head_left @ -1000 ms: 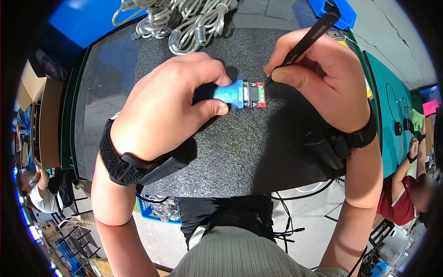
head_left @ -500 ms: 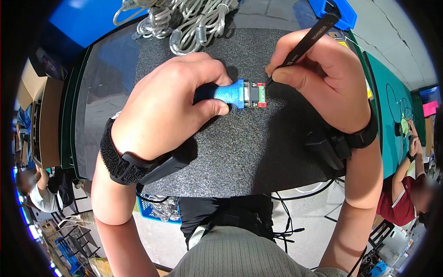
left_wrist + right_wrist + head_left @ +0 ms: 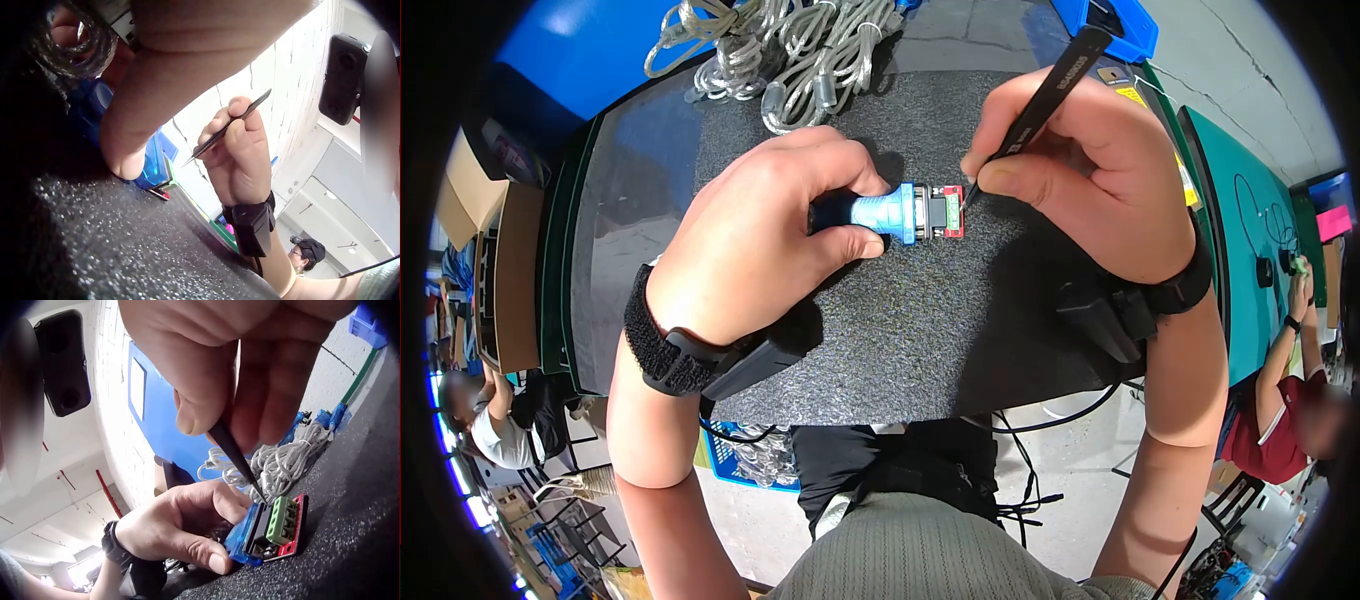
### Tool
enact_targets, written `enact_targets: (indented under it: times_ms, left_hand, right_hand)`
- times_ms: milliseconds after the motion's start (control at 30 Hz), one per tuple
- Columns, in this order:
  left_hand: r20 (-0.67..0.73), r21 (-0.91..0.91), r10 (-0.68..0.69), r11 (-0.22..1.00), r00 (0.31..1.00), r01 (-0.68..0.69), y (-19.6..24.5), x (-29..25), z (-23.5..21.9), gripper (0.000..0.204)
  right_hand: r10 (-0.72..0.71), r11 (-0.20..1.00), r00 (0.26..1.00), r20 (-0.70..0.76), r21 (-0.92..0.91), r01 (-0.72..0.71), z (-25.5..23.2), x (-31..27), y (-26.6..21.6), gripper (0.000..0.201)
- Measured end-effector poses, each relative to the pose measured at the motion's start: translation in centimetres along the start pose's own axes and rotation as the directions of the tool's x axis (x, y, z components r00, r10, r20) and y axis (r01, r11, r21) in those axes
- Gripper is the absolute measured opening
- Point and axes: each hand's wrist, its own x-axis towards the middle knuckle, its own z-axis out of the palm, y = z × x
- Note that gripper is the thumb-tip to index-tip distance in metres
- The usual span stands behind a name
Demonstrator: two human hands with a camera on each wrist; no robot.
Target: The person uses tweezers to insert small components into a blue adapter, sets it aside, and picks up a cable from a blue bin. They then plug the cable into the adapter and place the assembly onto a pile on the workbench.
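Note:
My left hand [image 3: 760,225] grips a blue connector [image 3: 885,213] between thumb and fingers, low over the dark speckled mat. Joined to the connector's right end is a small red board [image 3: 954,231] with a green terminal block [image 3: 282,520]. Black tweezers [image 3: 1055,90] are pinched between the thumb and fingers of my right hand [image 3: 1100,175]. Their tip points down beside the board in the head view; in the right wrist view it appears close to the black part next to the green block, and whether it touches cannot be told.
Coiled clear-jacketed cables [image 3: 820,70] lie at the mat's far edge. A blue tray [image 3: 1135,30] is at the back right. The dark mat [image 3: 880,350] extends toward my body, with a blue basket [image 3: 725,460] below its near edge. Other people sit at both sides.
The connector and both hands have shifted slightly left and nearer in the head view, as the view itself moved a little. Both grips are the same.

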Motion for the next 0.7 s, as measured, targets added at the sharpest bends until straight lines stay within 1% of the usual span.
enact_targets:
  times_ms: [67,167,467,600,700]
  left_hand:
    - [0.001,0.000,0.002,1.000,1.000,-0.002,-0.04,-0.04,0.07,0.035]
    - [0.003,-0.016,-0.009,1.000,1.000,0.009,-0.07,-0.02,0.11,0.035]
    - [-0.002,0.006,0.008,1.000,1.000,-0.008,-0.08,-0.20,0.32,0.035]
    - [0.002,0.009,0.007,1.000,1.000,-0.007,-0.07,-0.26,0.41,0.036]
    - [0.005,0.015,0.000,1.000,1.000,0.000,0.01,-0.35,0.46,0.036]
  right_hand:
    - [0.053,0.997,0.998,0.018,0.056,-0.054,0.16,-0.16,-0.18,0.016]
    - [0.075,0.994,0.997,0.035,0.081,-0.078,0.18,-0.15,-0.17,0.013]
    - [0.059,0.998,0.998,0.035,0.028,-0.060,0.38,-0.32,-0.17,0.011]
    - [0.058,0.997,0.998,0.027,0.045,-0.059,0.48,-0.46,-0.16,0.012]
    - [0.056,0.996,0.997,0.047,0.067,-0.059,0.56,-0.55,-0.16,0.012]
